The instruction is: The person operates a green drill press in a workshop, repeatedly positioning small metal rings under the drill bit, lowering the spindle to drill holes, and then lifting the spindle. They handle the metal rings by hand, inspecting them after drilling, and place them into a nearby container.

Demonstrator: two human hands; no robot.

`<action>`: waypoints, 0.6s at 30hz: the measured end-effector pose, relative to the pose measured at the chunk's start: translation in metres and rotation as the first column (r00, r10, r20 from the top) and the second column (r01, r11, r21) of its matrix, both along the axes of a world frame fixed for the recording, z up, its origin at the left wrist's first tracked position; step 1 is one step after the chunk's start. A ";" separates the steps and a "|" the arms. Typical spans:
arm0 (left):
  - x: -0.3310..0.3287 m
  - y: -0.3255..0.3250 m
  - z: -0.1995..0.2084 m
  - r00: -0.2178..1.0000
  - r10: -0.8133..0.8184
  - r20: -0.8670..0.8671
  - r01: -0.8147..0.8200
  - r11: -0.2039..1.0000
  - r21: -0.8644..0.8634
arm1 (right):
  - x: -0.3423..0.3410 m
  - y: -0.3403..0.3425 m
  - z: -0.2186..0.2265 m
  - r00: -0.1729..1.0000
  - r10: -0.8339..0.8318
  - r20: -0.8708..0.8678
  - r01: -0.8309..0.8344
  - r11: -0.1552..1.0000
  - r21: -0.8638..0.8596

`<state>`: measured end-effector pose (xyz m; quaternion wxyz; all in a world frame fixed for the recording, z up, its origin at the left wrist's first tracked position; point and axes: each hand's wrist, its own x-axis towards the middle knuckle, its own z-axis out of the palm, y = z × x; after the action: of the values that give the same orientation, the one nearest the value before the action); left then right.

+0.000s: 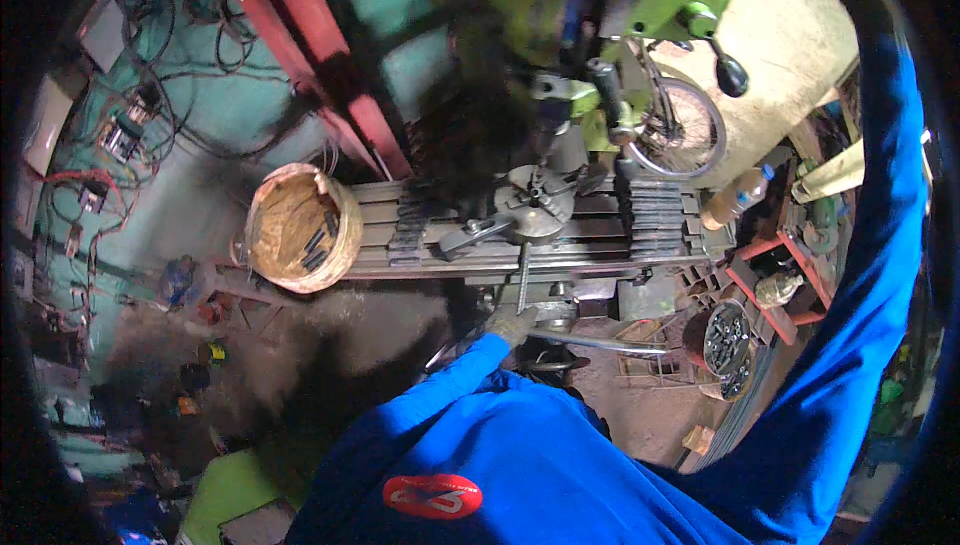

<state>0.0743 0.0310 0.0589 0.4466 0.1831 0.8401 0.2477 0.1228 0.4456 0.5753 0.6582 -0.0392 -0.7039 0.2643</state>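
Evidently right hand cropped out; left hand point(513, 325) at ribbed rod point(523, 280), grip unclear.

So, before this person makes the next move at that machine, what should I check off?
1. Left hand gripping the thin grey bar: cannot tell; fingers are unclear.
2. Right hand safely placed: cannot tell; only the raised blue sleeve shows.
3. Round chuck above the slotted table: ok.
4. Basket apart from the chuck: ok, near the table's left end.
5. Bottle apart from the chuck: ok, off to the right.
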 end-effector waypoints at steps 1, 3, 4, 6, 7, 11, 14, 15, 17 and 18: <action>0.002 0.000 0.001 0.997 0.063 -0.037 -0.064 0.998 -0.011 | -0.006 0.003 0.008 1.000 0.015 -0.008 -0.015 1.000 0.019; 0.010 0.003 0.000 0.979 0.180 -0.098 -0.182 0.983 -0.016 | -0.004 0.002 0.006 1.000 0.014 0.017 -0.014 1.000 0.021; 0.007 0.001 0.000 0.979 0.162 -0.127 -0.158 0.987 0.038 | 0.005 0.001 -0.003 0.999 -0.008 0.032 0.008 1.000 0.016; 0.013 0.003 -0.004 0.966 0.181 -0.184 -0.163 0.981 0.110 | 0.025 -0.013 -0.033 0.994 -0.058 0.089 0.059 0.998 -0.007; 0.019 0.007 -0.007 0.952 0.217 -0.218 -0.192 0.973 0.130 | 0.040 -0.027 -0.055 0.987 -0.090 0.132 0.094 0.995 -0.029; 0.027 -0.016 -0.026 0.932 0.321 -0.167 -0.306 0.946 0.108 | 0.028 -0.079 -0.174 0.952 0.064 0.299 0.000 0.978 -0.209; 0.022 0.001 0.005 0.973 0.228 -0.043 -0.225 0.972 0.063 | -0.022 -0.084 -0.198 0.912 0.122 0.391 -0.021 0.967 -0.252; 0.021 0.007 0.017 0.980 0.197 -0.018 -0.196 0.980 0.044 | -0.048 -0.070 -0.193 0.913 0.107 0.394 -0.007 0.969 -0.246; 0.026 0.006 0.013 0.963 0.250 -0.103 -0.244 0.968 0.063 | -0.111 -0.045 -0.177 0.920 0.103 0.378 -0.013 0.973 -0.232; 0.026 0.000 0.011 0.945 0.297 -0.135 -0.291 0.955 0.063 | -0.144 -0.039 -0.174 0.924 0.129 0.359 -0.042 0.970 -0.240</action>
<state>0.1006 0.0307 0.0698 0.3395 0.0824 0.8823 0.3153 -0.0210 0.4068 0.4012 0.4918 -0.1328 -0.7817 0.3597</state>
